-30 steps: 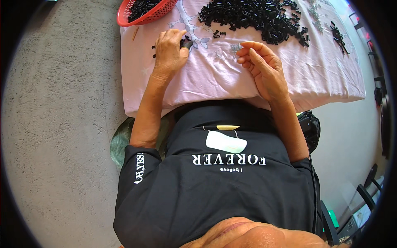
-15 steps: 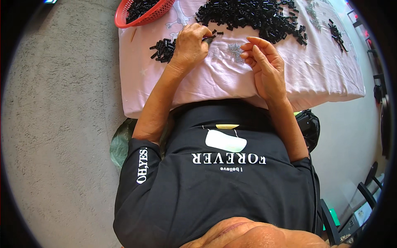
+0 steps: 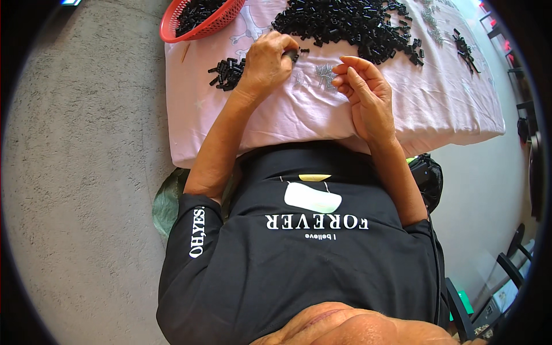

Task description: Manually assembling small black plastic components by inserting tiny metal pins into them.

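Head view is looking straight down on a person in a black shirt who is sitting against a counter (image 3: 402, 123) that a pale pink cloth (image 3: 299, 115) is covering. Both hands are working over that cloth. The left hand (image 3: 265, 60) is reaching forward with its fingers curling around a small black piece (image 3: 293, 54), and it is pinching that piece right at the near edge of the large heap of black pieces (image 3: 351, 26) that is spreading across the far middle of the counter. A few loose pieces are lying just beside the fingertips.

The right hand (image 3: 365, 98) is hovering nearer the body with its fingers loosely bent and apart, gripping nothing that can be made out. It is sitting just beside a cluster of small silvery parts (image 3: 325, 73) that is lying on the cloth between the two hands.

A small pile of black pieces (image 3: 229, 72) is lying to the left of the left wrist, well apart from the big heap. A red mesh basket (image 3: 198, 23) is sitting at the far left corner of the counter, hanging partly over the edge and holding more black pieces. Another little bunch of dark parts (image 3: 463, 43) is lying toward the far right. Grey concrete floor (image 3: 75, 172) is showing on the left side.
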The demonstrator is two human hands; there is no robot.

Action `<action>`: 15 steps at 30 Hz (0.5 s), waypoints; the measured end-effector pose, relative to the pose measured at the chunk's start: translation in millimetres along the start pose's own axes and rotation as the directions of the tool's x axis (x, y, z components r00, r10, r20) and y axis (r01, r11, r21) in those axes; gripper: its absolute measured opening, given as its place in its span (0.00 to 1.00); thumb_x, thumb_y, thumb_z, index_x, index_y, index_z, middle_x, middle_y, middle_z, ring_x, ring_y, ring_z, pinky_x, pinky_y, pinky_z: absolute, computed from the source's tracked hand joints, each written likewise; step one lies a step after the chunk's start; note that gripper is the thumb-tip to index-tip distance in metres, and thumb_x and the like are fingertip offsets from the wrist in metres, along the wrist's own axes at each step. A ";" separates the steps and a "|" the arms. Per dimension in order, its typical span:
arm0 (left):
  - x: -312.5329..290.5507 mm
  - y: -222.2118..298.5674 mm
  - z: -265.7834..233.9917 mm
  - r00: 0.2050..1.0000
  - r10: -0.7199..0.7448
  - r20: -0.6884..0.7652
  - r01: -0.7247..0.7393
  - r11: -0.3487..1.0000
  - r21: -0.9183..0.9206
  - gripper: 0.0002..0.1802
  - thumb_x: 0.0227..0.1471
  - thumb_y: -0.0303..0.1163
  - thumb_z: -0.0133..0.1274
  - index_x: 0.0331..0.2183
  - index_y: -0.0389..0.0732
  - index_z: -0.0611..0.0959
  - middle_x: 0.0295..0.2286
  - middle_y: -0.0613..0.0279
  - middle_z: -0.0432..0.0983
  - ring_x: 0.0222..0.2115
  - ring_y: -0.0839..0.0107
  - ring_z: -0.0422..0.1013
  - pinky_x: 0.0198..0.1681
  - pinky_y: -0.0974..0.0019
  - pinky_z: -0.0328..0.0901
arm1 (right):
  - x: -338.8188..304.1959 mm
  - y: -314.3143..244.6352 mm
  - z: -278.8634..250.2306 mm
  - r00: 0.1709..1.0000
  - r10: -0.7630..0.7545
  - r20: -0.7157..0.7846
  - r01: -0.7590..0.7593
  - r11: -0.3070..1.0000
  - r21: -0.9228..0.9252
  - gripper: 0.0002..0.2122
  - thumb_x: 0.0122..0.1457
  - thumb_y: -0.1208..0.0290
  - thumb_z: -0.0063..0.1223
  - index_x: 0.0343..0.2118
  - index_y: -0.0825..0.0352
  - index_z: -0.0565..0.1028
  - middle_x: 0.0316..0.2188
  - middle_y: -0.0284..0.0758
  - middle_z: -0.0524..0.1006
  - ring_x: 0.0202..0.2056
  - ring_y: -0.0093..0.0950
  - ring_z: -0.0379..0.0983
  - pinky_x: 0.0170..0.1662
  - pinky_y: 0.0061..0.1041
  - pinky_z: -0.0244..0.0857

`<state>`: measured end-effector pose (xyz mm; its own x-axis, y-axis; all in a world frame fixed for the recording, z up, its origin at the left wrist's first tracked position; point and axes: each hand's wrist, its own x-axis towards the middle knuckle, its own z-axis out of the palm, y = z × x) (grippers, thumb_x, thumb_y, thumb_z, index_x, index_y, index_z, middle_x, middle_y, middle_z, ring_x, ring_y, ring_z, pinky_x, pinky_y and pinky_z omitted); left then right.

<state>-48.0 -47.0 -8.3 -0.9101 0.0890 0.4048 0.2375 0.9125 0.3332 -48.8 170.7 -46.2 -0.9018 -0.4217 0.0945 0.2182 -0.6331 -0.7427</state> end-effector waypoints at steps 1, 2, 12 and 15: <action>5.1 0.7 1.6 0.999 0.037 -0.026 -0.037 0.999 -0.001 0.11 0.41 0.19 0.51 0.31 0.38 0.82 0.30 0.55 0.77 0.32 0.59 0.75 0.39 0.62 0.69 | -0.2 0.0 -0.4 1.000 -0.004 -0.002 0.004 1.000 0.004 0.11 0.65 0.75 0.44 0.48 0.71 0.71 0.39 0.37 0.76 0.36 0.21 0.74 0.43 0.19 0.69; 10.3 0.4 4.8 0.999 0.038 -0.028 -0.038 0.999 0.000 0.11 0.41 0.19 0.51 0.31 0.38 0.82 0.30 0.55 0.77 0.32 0.59 0.75 0.39 0.62 0.69 | 0.6 -0.4 -0.3 1.000 -0.010 -0.002 0.010 1.000 0.008 0.11 0.65 0.75 0.45 0.48 0.71 0.71 0.39 0.37 0.76 0.36 0.21 0.74 0.43 0.19 0.69; 55.0 20.2 42.8 0.939 0.246 -0.240 -0.243 0.969 0.041 0.19 0.37 0.22 0.54 0.36 0.43 0.84 0.36 0.57 0.75 0.42 0.55 0.69 0.47 0.56 0.65 | 0.9 0.0 -1.2 1.000 0.004 -0.006 -0.004 1.000 0.012 0.11 0.65 0.75 0.45 0.48 0.71 0.71 0.39 0.37 0.76 0.36 0.21 0.74 0.43 0.20 0.69; 55.4 26.1 54.6 0.947 0.225 -0.228 -0.219 0.974 0.055 0.21 0.35 0.23 0.56 0.38 0.44 0.84 0.40 0.59 0.74 0.45 0.55 0.67 0.49 0.54 0.63 | 0.9 0.5 -0.8 1.000 0.003 0.010 -0.003 0.999 0.038 0.11 0.65 0.75 0.45 0.49 0.71 0.71 0.39 0.37 0.76 0.36 0.21 0.74 0.43 0.20 0.69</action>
<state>-110.7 3.5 -23.7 -0.7309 0.1988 0.6529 0.4117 0.8914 0.1894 -49.8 170.6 -47.1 -0.8973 -0.4301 0.0995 0.2349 -0.6559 -0.7174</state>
